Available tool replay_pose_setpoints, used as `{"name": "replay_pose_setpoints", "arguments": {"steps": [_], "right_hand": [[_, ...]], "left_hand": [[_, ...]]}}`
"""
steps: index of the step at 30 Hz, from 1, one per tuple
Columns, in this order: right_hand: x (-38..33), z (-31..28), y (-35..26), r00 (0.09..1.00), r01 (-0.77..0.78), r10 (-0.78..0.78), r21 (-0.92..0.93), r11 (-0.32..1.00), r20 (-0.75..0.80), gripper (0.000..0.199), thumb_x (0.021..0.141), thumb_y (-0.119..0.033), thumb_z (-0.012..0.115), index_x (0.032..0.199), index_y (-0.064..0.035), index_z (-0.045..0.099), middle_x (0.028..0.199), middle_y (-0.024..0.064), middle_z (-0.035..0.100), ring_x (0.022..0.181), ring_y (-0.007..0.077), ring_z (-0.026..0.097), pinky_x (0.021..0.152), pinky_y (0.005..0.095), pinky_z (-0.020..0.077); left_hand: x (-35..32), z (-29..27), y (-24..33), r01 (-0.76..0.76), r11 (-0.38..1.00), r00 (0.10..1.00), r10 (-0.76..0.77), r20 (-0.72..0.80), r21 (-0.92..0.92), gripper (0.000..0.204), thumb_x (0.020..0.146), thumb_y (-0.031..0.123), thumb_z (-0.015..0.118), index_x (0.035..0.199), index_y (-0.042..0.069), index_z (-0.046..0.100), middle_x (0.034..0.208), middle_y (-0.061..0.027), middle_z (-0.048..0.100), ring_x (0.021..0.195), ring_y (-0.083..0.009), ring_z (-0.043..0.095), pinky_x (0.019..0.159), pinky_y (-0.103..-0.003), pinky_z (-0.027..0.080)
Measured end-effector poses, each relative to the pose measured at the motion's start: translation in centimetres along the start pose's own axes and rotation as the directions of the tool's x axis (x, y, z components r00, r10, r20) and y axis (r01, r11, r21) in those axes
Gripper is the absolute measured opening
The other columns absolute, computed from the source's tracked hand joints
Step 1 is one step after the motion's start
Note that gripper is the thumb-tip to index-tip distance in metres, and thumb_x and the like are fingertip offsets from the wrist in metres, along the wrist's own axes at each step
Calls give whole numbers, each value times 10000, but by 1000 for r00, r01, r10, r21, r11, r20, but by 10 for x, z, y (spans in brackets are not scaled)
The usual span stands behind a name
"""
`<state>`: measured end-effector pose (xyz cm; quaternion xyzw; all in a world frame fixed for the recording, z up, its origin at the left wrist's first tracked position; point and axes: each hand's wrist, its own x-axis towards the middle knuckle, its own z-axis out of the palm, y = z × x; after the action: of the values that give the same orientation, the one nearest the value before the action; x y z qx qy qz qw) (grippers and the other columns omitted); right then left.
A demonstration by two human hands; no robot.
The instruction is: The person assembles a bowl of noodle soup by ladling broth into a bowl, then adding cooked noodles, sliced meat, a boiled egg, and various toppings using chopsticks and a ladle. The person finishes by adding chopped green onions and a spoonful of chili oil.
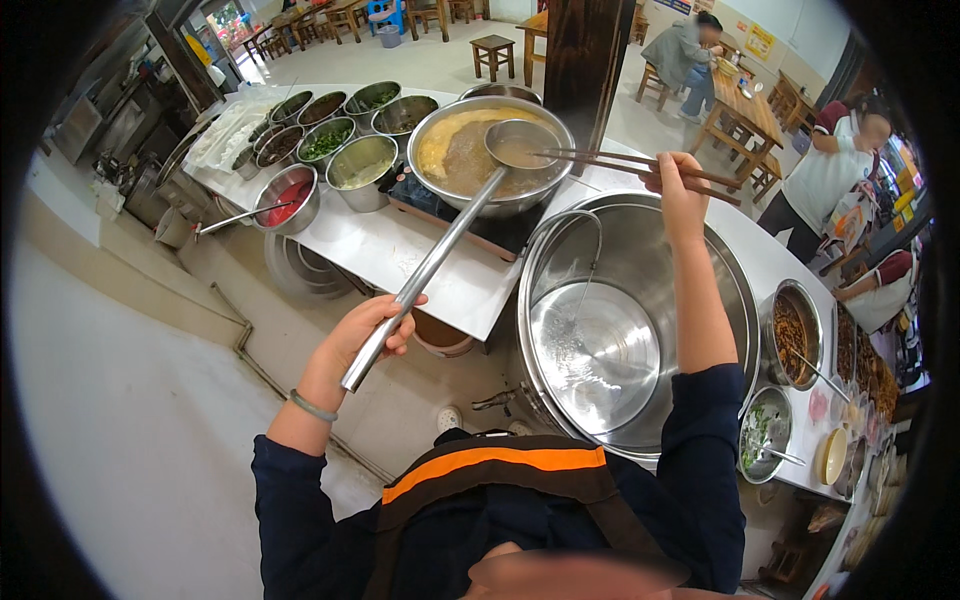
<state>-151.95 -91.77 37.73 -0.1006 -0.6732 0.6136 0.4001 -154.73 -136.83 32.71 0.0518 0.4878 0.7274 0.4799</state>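
Left hand (372, 326): fingers curl round ladle (441, 252)
Right hand (680, 190): fingers pinch chopsticks (598, 158)
Pan (525, 204): ahead of left fingers

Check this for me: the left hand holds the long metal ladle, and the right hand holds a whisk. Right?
Not quite: in the head view, the right hand holds chopsticks, not a whisk. The left hand does hold the long metal ladle.
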Motion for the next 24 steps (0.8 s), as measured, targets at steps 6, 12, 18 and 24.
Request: {"name": "replay_pose_setpoints", "arguments": {"steps": [6, 12, 18, 24], "right_hand": [[4, 1, -1, 997, 57, -55, -42, 998, 45, 164, 901, -157, 575, 887, 6, 588, 739, 62, 624, 627, 122, 621, 577, 232, 495], [2, 7, 3, 980, 128, -114, -78, 989, 165, 176, 904, -168, 581, 904, 7, 593, 768, 64, 633, 692, 122, 625, 610, 230, 485], [-6, 22, -5, 938, 259, -188, -231, 938, 292, 117, 877, -121, 610, 892, -4, 612, 725, 52, 624, 655, 84, 574, 596, 224, 455], [-11, 27, -17, 937, 277, -223, -179, 944, 269, 94, 871, -100, 616, 883, -8, 623, 718, 40, 619, 654, 74, 559, 584, 209, 446]], "left_hand": [[3, 9, 4, 32, 999, 996, -31, -79, 10, 420, 922, 213, 475, 1288, 11, 431, 767, -25, 559, 596, -83, 521, 608, -264, 528], [5, 13, 12, -10, 971, 996, 32, -89, 237, 491, 896, 161, 517, 1336, 19, 352, 767, -39, 576, 571, -88, 547, 578, -257, 538], [19, 14, 19, 40, 952, 991, 0, -132, 303, 494, 892, 140, 513, 1339, 20, 341, 795, -77, 605, 587, -101, 586, 572, -269, 552], [31, 15, 20, 50, 972, 991, -20, -135, 228, 483, 887, 128, 535, 1316, 17, 345, 842, -65, 580, 587, -86, 583, 558, -264, 555]]}}
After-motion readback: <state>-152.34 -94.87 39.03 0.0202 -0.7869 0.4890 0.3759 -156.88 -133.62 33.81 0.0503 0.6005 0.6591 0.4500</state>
